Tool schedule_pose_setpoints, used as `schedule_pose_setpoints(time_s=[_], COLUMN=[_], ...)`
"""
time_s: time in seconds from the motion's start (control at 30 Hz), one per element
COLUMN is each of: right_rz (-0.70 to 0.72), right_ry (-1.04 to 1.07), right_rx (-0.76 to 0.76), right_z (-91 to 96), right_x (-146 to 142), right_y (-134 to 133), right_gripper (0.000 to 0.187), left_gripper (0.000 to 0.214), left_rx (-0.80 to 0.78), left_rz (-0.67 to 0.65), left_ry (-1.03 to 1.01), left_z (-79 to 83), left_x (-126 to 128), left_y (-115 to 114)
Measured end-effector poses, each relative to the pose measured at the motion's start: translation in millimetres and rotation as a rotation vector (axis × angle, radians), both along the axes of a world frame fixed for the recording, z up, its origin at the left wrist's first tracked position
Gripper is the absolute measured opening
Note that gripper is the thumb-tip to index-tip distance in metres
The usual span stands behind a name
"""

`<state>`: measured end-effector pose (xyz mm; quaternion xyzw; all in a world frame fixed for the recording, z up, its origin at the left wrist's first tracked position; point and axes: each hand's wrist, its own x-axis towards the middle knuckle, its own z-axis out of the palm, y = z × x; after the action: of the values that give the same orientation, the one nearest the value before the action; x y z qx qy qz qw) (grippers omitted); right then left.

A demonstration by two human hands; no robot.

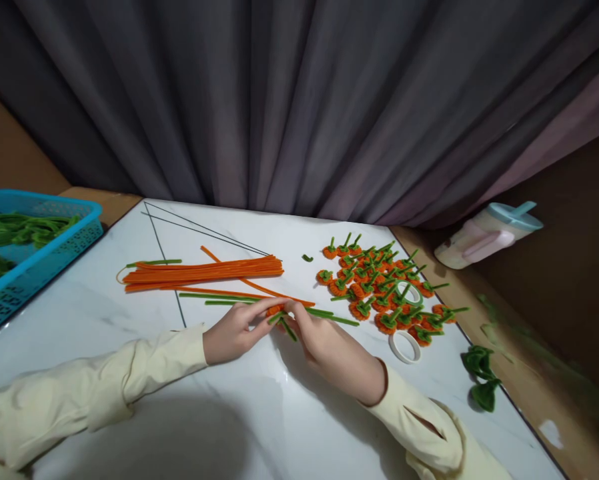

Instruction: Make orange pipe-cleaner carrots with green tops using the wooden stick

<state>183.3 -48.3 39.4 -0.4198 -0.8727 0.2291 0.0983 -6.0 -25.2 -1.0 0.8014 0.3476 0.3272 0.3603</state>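
Between my two hands, over the front of the white table, is a small orange pipe-cleaner pumpkin [274,310] with green pipe-cleaner ends sticking out below it. My left hand [235,331] pinches it from the left, fingers bent round it. From the right, my right hand [315,331] closes thumb and fingers on the same piece; its palm side is hidden. Just behind the hands lie loose green pipe cleaners [344,320] and a few loose orange ones. A thick bundle of orange pipe cleaners [204,273] rests behind my left hand.
Many finished orange pumpkins with green stems [379,280] crowd the table's right side, with white tape rings [405,347] among them. Dark green leaf shapes [481,377] lie at the right edge. A blue basket [74,230] holds green pieces at left. Beyond stands a tumbler [484,237].
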Motion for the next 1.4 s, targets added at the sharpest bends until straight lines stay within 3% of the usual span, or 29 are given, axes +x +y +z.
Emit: schedule_pose_setpoints(time_s=[0.2,0.4,0.57,0.67,0.87,0.93,1.23,1.4], right_rz=[-0.022,-0.041,-0.117,-0.194,-0.339,-0.360,-0.367,-0.305], right_ry=[0.106,0.280,0.427,0.577,0.946,1.010,1.097,1.121], right_rx=[-0.015,-0.082,-0.106,-0.224,-0.667,-0.751,-0.823,-0.859], right_z=[-9.5,-14.0,-14.7,-20.0,-33.8,-34.7,-34.0,-35.3], right_x=[-1,-2,-6,-10,-19,-20,-18,-12], right_y=[3,6,7,8,9,9,10,9], right_gripper=[0.034,0.028,0.012,0.012,0.027,0.029,0.030,0.036], left_gripper=[0.033,0.033,0.024,0.020,0.017,0.016,0.014,0.016], left_rx=[-0.027,-0.193,-0.263,-0.283,-0.333,-0.353,-0.292,-0.233], left_rz=[0.021,-0.066,-0.034,-0.013,-0.011,0.003,-0.028,0.042], left_ry=[-0.009,-0.138,-0.194,-0.206,-0.226,-0.228,-0.213,-0.172], left_z=[1.2,2.7,2.8,0.7,-2.4,-2.2,1.7,-0.1], left_x=[1,1,3,4,4,5,5,4], left_y=[0,-1,-1,0,3,3,4,5])
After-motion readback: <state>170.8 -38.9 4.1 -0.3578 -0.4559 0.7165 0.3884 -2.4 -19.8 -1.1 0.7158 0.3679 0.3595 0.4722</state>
